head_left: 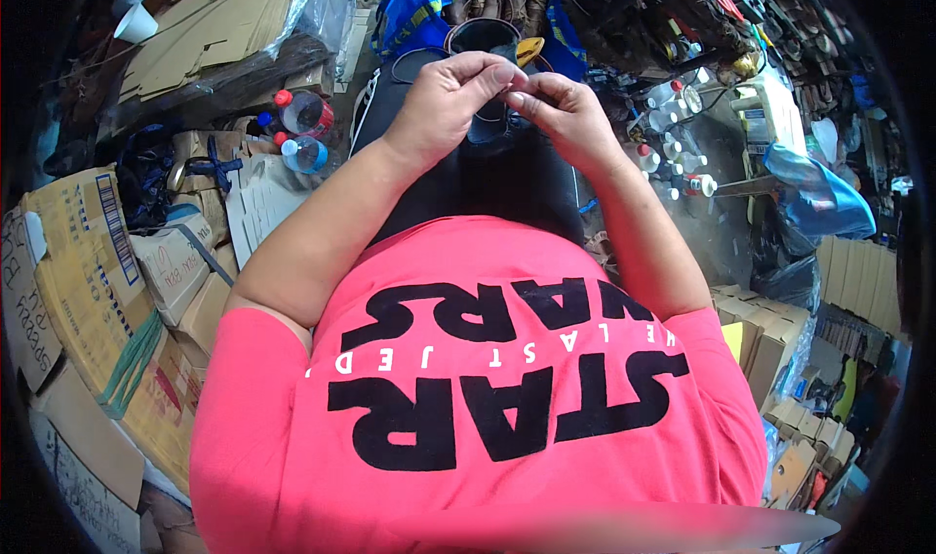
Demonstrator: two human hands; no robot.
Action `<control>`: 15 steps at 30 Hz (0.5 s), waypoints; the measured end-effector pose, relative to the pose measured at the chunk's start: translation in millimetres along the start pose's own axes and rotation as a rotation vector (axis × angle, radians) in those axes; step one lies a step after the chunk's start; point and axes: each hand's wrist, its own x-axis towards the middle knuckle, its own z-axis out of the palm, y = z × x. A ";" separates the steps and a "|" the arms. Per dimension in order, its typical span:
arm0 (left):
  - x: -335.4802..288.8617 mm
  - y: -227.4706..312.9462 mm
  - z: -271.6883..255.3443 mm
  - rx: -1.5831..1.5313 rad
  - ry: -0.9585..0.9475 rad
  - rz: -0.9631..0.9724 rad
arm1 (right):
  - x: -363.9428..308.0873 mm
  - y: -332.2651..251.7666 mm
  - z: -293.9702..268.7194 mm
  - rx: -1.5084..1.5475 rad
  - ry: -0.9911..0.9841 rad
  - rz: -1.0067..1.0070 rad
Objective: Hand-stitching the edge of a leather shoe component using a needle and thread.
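Observation:
My left hand and my right hand meet above my lap, thumbs and forefingers pinched together. Whatever lies between the fingertips is too small to make out. Just beyond them is a dark, round, cup-like opening, with a yellow piece at its right side. A blue bag with yellow marks spreads behind it, holding brownish wrapped pieces. My dark trousers show below the hands.
At the left, plastic bottles stand near flattened cardboard and stacked boxes. Several small bottles crowd the floor at the right, near a blue plastic bag. More cardboard boxes lie farther back on that side.

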 end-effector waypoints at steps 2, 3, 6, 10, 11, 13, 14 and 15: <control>5.3 -10.6 4.7 -0.407 0.045 -0.040 | -1.1 2.5 -4.1 0.099 0.002 0.015; 7.3 -12.2 2.8 -0.407 0.045 -0.041 | -2.2 4.5 -11.5 0.291 -0.008 0.022; 5.6 -11.7 -0.1 -0.764 0.022 -0.140 | -9.6 -10.7 -11.2 0.773 0.045 0.094; -6.1 -10.6 -13.0 -0.104 -0.066 -0.300 | -22.8 3.9 -43.2 0.655 -0.243 0.047; -10.1 -8.7 -16.8 0.172 -0.072 -0.129 | -27.2 6.7 -47.6 0.286 -0.199 0.097; -17.7 -5.3 -29.9 0.710 -0.078 0.228 | -35.8 13.6 -58.1 0.108 -0.134 0.152; -21.6 -4.6 -47.3 0.919 -0.063 0.459 | -42.7 21.5 -71.5 -0.376 -0.096 0.044; -29.1 -7.6 -75.6 1.049 -0.071 0.446 | -49.3 30.4 -86.6 -0.856 -0.060 -0.079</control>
